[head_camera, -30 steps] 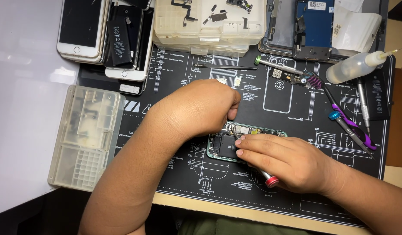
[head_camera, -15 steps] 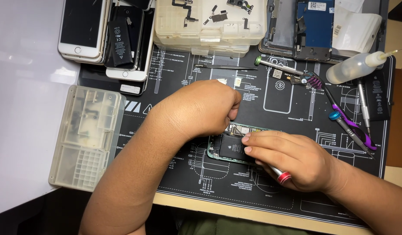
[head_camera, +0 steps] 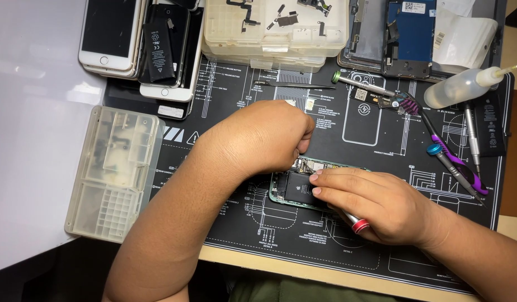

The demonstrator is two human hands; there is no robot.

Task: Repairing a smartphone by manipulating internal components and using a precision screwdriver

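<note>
An opened phone (head_camera: 292, 189) with a teal frame and a black battery lies on the black repair mat (head_camera: 241, 223). My left hand (head_camera: 258, 140) is curled into a fist over the phone's upper left end, fingertips down at its top edge; anything inside the fist is hidden. From the right, my right hand (head_camera: 381, 204) lies across the phone, gripping a small screwdriver whose red cap (head_camera: 360, 226) sticks out below the palm. Its tip is hidden under my fingers.
A clear parts box (head_camera: 113, 173) sits left of the mat. Stacked phones (head_camera: 110, 36), a loose battery (head_camera: 158, 47) and a parts tray (head_camera: 275, 28) line the back. A squeeze bottle (head_camera: 465, 86), tweezers (head_camera: 295, 85) and several screwdrivers (head_camera: 454, 168) lie at the right.
My right hand has turned slightly, and the screwdriver's red cap has swung a little right and up. My left fist stays over the phone.
</note>
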